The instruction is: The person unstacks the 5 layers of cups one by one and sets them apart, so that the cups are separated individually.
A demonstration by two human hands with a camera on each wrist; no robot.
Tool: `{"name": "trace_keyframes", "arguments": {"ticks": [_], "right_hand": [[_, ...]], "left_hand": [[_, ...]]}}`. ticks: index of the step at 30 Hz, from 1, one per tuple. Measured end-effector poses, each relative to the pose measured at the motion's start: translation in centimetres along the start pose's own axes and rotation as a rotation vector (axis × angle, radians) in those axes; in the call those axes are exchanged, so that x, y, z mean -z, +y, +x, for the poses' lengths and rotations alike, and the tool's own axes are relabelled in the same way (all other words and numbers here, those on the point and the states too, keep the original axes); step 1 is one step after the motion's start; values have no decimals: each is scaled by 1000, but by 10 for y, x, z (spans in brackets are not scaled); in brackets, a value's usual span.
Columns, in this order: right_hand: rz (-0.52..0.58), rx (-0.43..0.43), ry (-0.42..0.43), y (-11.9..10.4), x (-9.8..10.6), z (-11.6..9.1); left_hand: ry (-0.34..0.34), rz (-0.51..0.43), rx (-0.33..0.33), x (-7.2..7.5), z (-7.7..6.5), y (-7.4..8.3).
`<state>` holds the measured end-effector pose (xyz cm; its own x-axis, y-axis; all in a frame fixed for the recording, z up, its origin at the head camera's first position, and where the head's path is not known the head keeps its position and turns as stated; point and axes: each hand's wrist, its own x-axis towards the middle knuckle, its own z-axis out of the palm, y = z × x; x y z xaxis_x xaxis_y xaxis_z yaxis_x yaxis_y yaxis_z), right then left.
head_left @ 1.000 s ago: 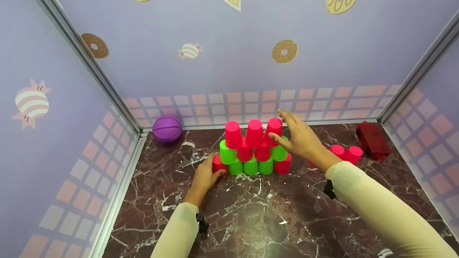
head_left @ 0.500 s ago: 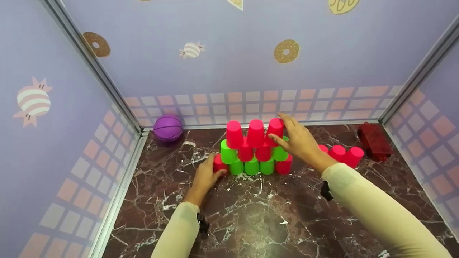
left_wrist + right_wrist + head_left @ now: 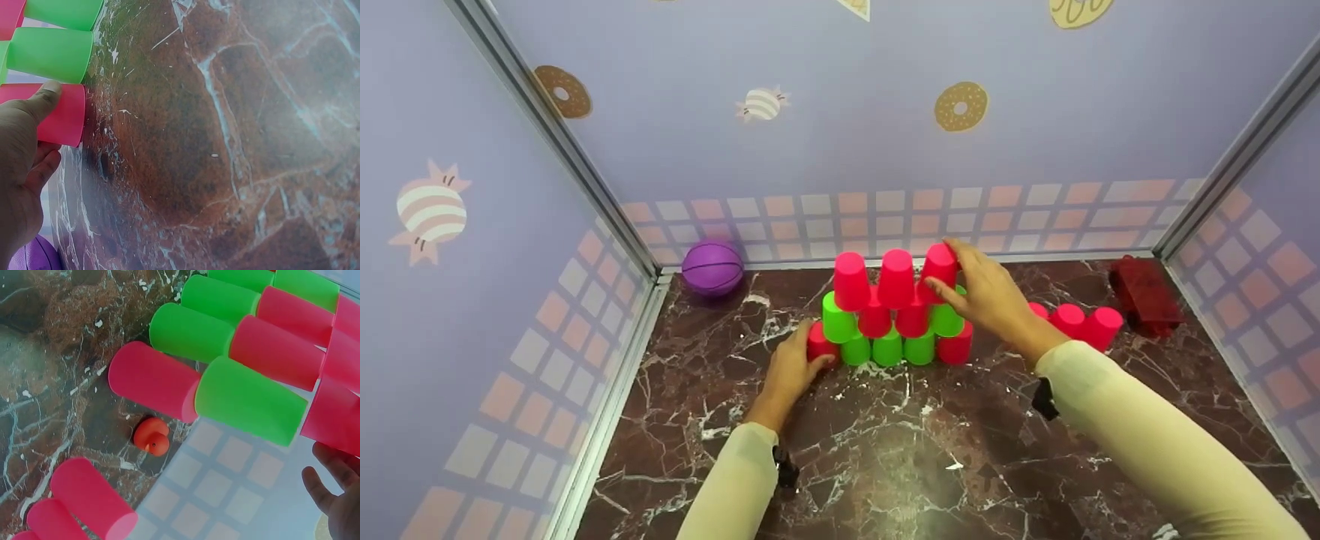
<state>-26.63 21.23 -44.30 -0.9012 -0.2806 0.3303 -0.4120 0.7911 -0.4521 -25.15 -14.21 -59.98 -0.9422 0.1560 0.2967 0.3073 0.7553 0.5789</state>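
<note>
Upside-down plastic cups stand stacked in three tiers. The bottom row has green cups [image 3: 887,349] between two red end cups; the middle row has two red cups between green ones. Three red cups [image 3: 895,279] form the top row. My left hand [image 3: 789,367] holds the bottom-left red cup [image 3: 64,121], thumb in front and fingers behind. At the top right, my right hand [image 3: 986,292] holds the end red cup [image 3: 940,271] between thumb and fingers. In the right wrist view this cup [image 3: 336,413] has fingers against its side; the thumb is out of sight there.
More red cups [image 3: 1102,327] stand to the right, partly behind my right forearm. A dark red block-shaped object [image 3: 1144,296] lies in the right corner, a purple ball [image 3: 712,269] in the left. The right wrist view shows a small orange-red rubber duck [image 3: 152,437] near the stack.
My right fingers have come in against the top-right red cup, which has shifted slightly up and right. My left hand keeps its place on the bottom-left cup.
</note>
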Motion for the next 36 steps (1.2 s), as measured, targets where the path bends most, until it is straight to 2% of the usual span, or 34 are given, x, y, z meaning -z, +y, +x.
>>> {"name": "trace_keyframes", "arguments": {"ticks": [7,16,25,32,36], "right_hand": [[12,-23,4,8,16,-1],[22,-39,45,29,33,-11],[-25,-51,89,56,45,-33],[-67,-51,133,78,46,-53],[-97,-65,130,90,45,-66]], "left_hand": [[-13,6,17,0,1,0],[-36,7,52,-1,2,-2],[-27,8,41,-1,1,-2],[-23,11,48,-2,1,-2],[-29,-2,49,-2,1,-2]]}}
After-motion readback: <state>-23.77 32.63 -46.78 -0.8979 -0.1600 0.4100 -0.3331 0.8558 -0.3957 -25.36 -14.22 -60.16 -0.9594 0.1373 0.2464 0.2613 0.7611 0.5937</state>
